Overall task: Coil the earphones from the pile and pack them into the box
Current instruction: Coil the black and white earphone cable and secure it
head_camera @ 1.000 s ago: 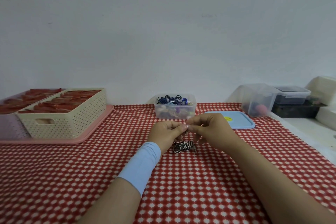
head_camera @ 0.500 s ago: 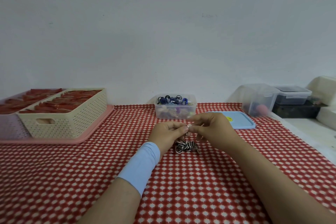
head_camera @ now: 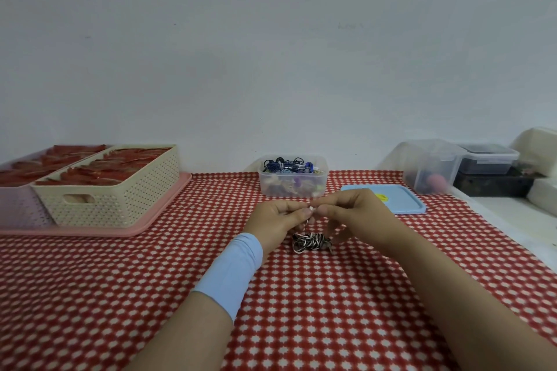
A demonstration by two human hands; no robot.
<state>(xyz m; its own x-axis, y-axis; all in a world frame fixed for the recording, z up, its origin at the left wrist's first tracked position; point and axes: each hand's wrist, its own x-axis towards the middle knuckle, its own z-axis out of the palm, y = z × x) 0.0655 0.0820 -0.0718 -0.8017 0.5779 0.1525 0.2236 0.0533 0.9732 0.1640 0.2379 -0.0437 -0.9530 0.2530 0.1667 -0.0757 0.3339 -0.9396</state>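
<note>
Red-checked tablecloth (head_camera: 301, 310), plain white wall (head_camera: 271, 54)

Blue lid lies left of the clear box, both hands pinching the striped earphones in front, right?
No: the head view shows the blue lid right of the clear box. The left hand and right hand do pinch the striped earphones in front.

Plain white wall (head_camera: 271, 54); table w/ red-white check cloth (head_camera: 90, 295).

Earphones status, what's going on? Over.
Left hand, right hand pinching one end. Earphones striped, bunched below. Box open behind, nothing between.
</note>
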